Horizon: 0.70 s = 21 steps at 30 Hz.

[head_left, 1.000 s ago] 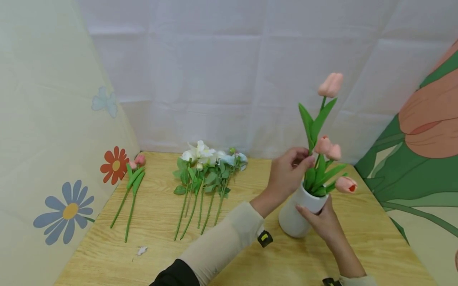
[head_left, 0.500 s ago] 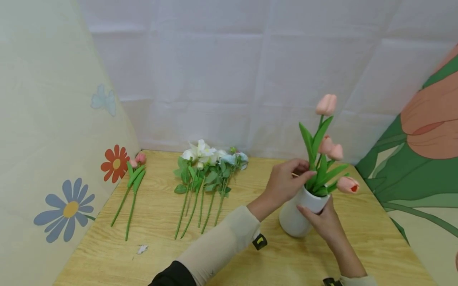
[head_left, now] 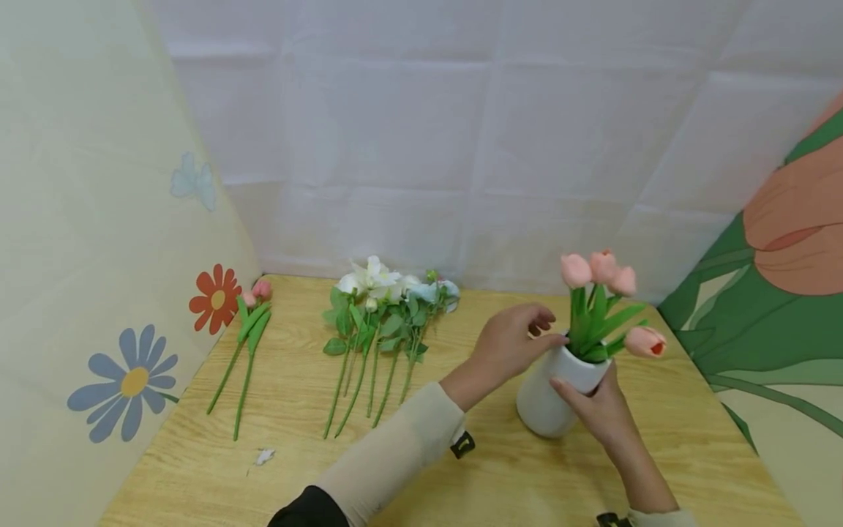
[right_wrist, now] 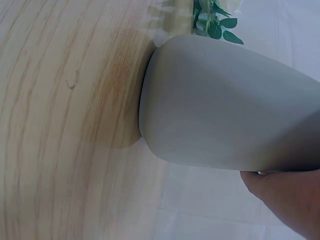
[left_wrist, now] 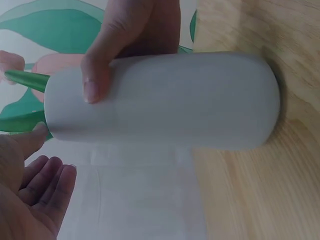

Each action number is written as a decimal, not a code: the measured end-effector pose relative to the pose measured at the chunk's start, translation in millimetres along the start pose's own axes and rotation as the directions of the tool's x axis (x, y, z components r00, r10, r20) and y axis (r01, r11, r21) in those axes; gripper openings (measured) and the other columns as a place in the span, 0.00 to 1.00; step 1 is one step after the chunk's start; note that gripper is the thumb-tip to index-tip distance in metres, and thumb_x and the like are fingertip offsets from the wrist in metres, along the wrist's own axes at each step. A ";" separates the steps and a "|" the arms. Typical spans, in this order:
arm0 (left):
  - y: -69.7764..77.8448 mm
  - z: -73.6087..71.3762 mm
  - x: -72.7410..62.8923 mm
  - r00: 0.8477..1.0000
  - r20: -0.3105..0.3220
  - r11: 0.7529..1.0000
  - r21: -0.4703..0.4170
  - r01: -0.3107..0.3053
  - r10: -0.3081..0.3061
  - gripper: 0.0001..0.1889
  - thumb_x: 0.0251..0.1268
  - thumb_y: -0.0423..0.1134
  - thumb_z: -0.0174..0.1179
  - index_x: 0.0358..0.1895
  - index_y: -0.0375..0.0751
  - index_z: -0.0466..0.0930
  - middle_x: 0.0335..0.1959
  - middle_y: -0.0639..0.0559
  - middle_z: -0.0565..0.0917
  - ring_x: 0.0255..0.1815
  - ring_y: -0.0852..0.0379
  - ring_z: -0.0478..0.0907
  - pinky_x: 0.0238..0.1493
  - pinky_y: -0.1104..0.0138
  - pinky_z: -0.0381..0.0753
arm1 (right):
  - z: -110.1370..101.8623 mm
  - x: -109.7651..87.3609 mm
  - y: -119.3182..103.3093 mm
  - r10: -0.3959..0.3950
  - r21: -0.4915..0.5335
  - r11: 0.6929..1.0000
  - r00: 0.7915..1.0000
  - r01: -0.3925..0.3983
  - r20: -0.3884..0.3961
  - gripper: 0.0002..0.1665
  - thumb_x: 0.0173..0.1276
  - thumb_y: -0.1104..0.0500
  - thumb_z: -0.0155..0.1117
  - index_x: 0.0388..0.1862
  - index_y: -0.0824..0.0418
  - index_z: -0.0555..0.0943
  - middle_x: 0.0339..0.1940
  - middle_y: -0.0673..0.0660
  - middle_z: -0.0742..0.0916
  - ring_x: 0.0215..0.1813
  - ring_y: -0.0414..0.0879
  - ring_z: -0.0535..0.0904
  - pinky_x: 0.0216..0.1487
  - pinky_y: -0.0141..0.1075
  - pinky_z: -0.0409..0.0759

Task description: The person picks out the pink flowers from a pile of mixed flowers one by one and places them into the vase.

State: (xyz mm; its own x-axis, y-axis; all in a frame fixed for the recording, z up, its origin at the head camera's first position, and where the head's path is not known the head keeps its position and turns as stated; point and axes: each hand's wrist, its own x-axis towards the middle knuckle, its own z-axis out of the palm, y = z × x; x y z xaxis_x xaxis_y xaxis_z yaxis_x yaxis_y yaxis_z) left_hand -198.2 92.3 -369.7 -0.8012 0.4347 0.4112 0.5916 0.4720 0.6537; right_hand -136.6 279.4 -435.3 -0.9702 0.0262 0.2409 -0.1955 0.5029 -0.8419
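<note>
A white vase point(head_left: 549, 399) stands upright on the table, holding several pink tulips point(head_left: 602, 267) with green leaves. My right hand point(head_left: 602, 410) grips the vase near its top, thumb on the near side; its other fingers are mostly hidden behind the vase. At the rim's left side is my left hand point(head_left: 510, 340), its fingers loosely bent with nothing between them. In the left wrist view the left thumb's tip is right at the rim beside a leaf point(left_wrist: 22, 121). One tulip point(head_left: 645, 342) leans out to the right over the rim.
Two pink tulips point(head_left: 253, 329) lie at the table's left. White and pale blue flowers point(head_left: 375, 282) with long green stems lie at the middle back. A small white scrap point(head_left: 265, 457) is near the front left. A white cloth backdrop point(head_left: 388, 132) rises behind the table point(head_left: 500, 483).
The tallest tulip has gone down into the vase, level with the others. My left hand followed it down, then let go of its stem. The right hand stays on the vase.
</note>
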 end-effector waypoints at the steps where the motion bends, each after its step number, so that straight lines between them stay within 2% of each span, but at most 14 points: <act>1: -2.6 -0.5 -1.8 1.000 0.003 1.000 0.000 0.014 -0.014 0.16 0.69 0.53 0.65 0.52 0.50 0.84 0.44 0.63 0.86 0.38 0.75 0.77 0.38 0.84 0.74 | 0.2 -0.3 0.2 -0.005 0.002 1.000 1.000 0.005 -0.003 0.51 0.71 0.61 0.68 0.80 0.57 0.45 0.63 0.58 0.72 0.53 0.29 0.72 0.46 0.22 0.74; 11: -30.3 -18.1 -21.8 0.995 0.020 0.995 -0.016 0.097 -0.097 0.16 0.72 0.52 0.63 0.53 0.48 0.84 0.45 0.59 0.86 0.41 0.70 0.81 0.41 0.77 0.80 | 0.1 -1.0 -1.2 -0.006 -0.016 1.000 1.000 0.006 -0.016 0.53 0.70 0.61 0.69 0.80 0.59 0.44 0.63 0.61 0.72 0.52 0.27 0.71 0.47 0.19 0.72; 15: -43.1 -25.5 -28.5 0.994 0.021 0.994 -0.019 0.106 -0.106 0.16 0.72 0.51 0.62 0.54 0.47 0.83 0.46 0.57 0.87 0.42 0.67 0.82 0.42 0.75 0.81 | -0.2 -1.2 -1.5 -0.013 -0.014 1.000 1.000 0.012 -0.015 0.54 0.70 0.62 0.69 0.81 0.57 0.43 0.62 0.59 0.72 0.52 0.28 0.71 0.47 0.20 0.72; 21: -58.8 -36.6 -39.5 0.992 0.060 0.993 -0.016 0.114 -0.113 0.18 0.74 0.53 0.60 0.57 0.47 0.82 0.52 0.54 0.85 0.48 0.61 0.82 0.48 0.71 0.82 | -0.3 0.8 -0.1 -0.006 0.006 1.000 1.000 0.006 -0.005 0.54 0.70 0.62 0.69 0.81 0.54 0.43 0.62 0.56 0.71 0.53 0.30 0.71 0.47 0.20 0.73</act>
State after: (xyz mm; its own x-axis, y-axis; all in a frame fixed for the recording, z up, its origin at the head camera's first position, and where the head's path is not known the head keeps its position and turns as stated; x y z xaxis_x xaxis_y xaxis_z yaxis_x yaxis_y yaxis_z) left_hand -204.7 19.2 -401.2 -0.8558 0.4240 0.2962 0.4951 0.5061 0.7062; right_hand -137.2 279.6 -434.8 -0.9683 0.0275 0.2483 -0.2022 0.4978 -0.8434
